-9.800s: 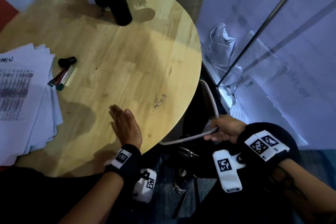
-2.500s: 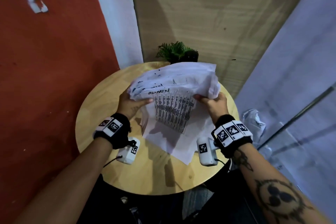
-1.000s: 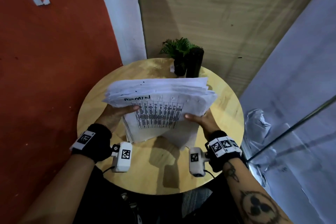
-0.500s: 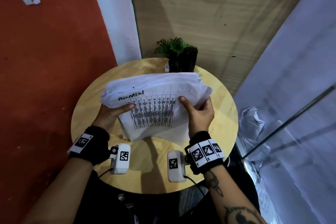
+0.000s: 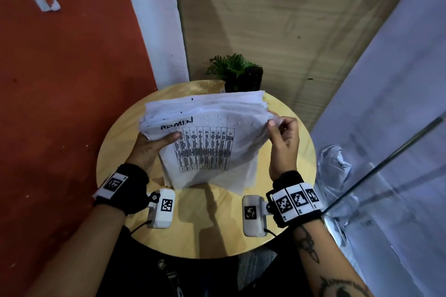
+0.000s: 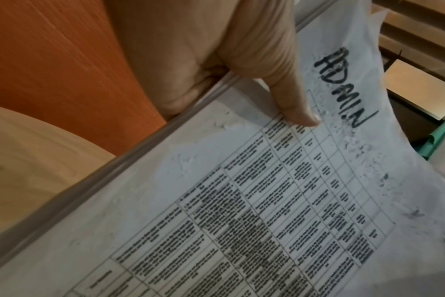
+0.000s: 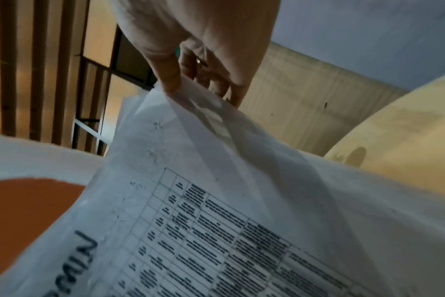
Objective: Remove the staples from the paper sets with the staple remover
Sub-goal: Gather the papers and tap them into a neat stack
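I hold a thick stack of white paper sets [image 5: 205, 125] upright above the round wooden table [image 5: 207, 231]; the front sheet carries a printed table and the handwritten word ADMIN. My left hand [image 5: 150, 147] grips the stack's left edge, thumb pressed on the front sheet [image 6: 290, 108]. My right hand [image 5: 281, 132] pinches the top right corner of the front sheets [image 7: 191, 96] between thumb and fingers. Small staple holes dot the top margin. No staple remover shows in any view.
A small potted plant [image 5: 237, 72] stands at the table's far edge behind the stack. A red wall [image 5: 60, 103] is on the left, a wood panel behind, and paper-covered glass with crumpled plastic [image 5: 333, 166] on the right.
The right hand slid from the front of the stack up to its top right corner and now pinches the front sheets there. The left grip is unchanged.
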{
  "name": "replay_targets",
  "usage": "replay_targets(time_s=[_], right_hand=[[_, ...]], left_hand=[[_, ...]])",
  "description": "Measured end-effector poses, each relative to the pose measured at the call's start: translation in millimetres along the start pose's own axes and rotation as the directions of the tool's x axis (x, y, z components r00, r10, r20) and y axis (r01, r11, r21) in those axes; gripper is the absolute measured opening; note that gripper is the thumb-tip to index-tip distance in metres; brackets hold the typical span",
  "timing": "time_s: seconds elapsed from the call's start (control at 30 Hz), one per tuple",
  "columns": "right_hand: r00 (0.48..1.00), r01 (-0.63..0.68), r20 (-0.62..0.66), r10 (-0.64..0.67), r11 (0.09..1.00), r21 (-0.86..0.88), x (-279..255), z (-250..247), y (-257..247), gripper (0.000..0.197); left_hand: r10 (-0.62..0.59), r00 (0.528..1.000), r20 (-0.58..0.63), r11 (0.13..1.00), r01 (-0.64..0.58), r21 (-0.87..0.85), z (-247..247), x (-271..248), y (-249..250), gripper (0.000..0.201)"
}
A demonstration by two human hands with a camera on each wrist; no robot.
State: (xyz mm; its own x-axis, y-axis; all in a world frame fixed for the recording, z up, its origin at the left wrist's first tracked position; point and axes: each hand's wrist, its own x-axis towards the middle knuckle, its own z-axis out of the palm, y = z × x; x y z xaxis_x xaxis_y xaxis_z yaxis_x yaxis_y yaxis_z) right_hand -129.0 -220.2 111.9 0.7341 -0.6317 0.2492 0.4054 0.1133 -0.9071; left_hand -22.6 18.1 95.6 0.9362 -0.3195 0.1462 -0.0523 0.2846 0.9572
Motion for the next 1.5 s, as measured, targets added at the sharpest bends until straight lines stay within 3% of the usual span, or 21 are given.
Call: replay_targets(time_s=[0.13, 0.23, 0.3, 0.4, 0.63, 0.8, 0.9, 1.0, 1.07, 1.17, 1.23, 1.33, 1.4, 1.5], right_hand=[[0.995, -0.086, 0.064, 0.082, 0.994, 0.073, 5.9, -4.4, -3.3, 0.003], [0.97, -0.158, 0.2, 0.142, 0.985, 0.068, 17.3, -4.2, -11.6, 0.015], [0.945, -0.191, 0.284, 0.165, 0.979, 0.067, 22.3, -3.3, -17.3, 0.002], [0.906, -0.217, 0.363, 0.217, 0.975, -0.042, 22.7, -7.4, -12.2, 0.041], [0.893, -0.201, 0.391, 0.222, 0.975, -0.094, 28.4, 1.4, -18.5, 0.058], [0.823, -0.239, 0.482, 0.302, 0.953, -0.188, 33.4, 8.1, -23.2, 0.054], [0.848, -0.254, 0.429, 0.31, 0.95, -0.184, 37.9, 8.0, -22.6, 0.074], [0.907, -0.254, 0.309, 0.286, 0.957, -0.14, 35.0, 5.5, -15.2, 0.058], [0.941, -0.248, 0.213, 0.261, 0.965, -0.087, 31.1, 5.1, -8.1, 0.065], [0.934, -0.269, 0.221, 0.281, 0.959, -0.083, 28.2, 8.7, -2.1, 0.071], [0.911, -0.287, 0.265, 0.315, 0.948, -0.138, 25.3, 13.1, -0.8, 0.06], [0.903, -0.306, 0.271, 0.334, 0.941, -0.143, 19.0, 15.4, 2.0, 0.046], [0.92, -0.306, 0.21, 0.332, 0.941, -0.147, 16.9, 17.2, 5.0, 0.043], [0.984, -0.152, 0.058, 0.168, 0.964, -0.22, 13.4, 27.8, 4.8, 0.037]], left_hand=[[-0.001, 1.0, 0.018, 1.0, 0.001, 0.025, -0.8, -0.6, 0.9, 0.075], [-0.033, 0.998, 0.05, 0.999, 0.031, 0.039, -5.1, -0.7, 3.4, 0.072], [-0.045, 0.997, 0.056, 0.998, 0.043, 0.048, -7.6, -0.4, 4.2, 0.084], [-0.058, 0.997, 0.052, 0.997, 0.055, 0.058, -6.9, -0.6, 4.9, 0.092], [-0.089, 0.992, 0.085, 0.994, 0.082, 0.076, -3.0, -1.6, 7.1, 0.091], [-0.092, 0.992, 0.084, 0.995, 0.088, 0.053, -5.0, -0.9, 7.5, 0.092], [-0.095, 0.991, 0.094, 0.993, 0.089, 0.072, -5.7, 1.2, 7.2, 0.088], [-0.088, 0.994, 0.069, 0.994, 0.082, 0.074, -6.2, 1.7, 5.7, 0.089], [-0.072, 0.996, 0.05, 0.995, 0.069, 0.067, -5.7, 1.3, 4.4, 0.091], [-0.039, 0.999, 0.033, 0.998, 0.038, 0.043, 1.1, -0.1, 5.5, 0.09], [-0.031, 0.999, -0.031, 0.999, 0.032, 0.01, 4.3, 1.0, 4.1, 0.087], [-0.022, 0.993, -0.116, 1.0, 0.023, 0.008, 8.2, -0.9, 4.4, 0.061], [-0.005, 0.988, -0.156, 1.0, 0.009, 0.025, 14.8, -3.5, 8.5, 0.044], [0.073, 0.965, -0.251, 0.997, -0.063, 0.047, 31.9, -6.6, 18.9, 0.018]])
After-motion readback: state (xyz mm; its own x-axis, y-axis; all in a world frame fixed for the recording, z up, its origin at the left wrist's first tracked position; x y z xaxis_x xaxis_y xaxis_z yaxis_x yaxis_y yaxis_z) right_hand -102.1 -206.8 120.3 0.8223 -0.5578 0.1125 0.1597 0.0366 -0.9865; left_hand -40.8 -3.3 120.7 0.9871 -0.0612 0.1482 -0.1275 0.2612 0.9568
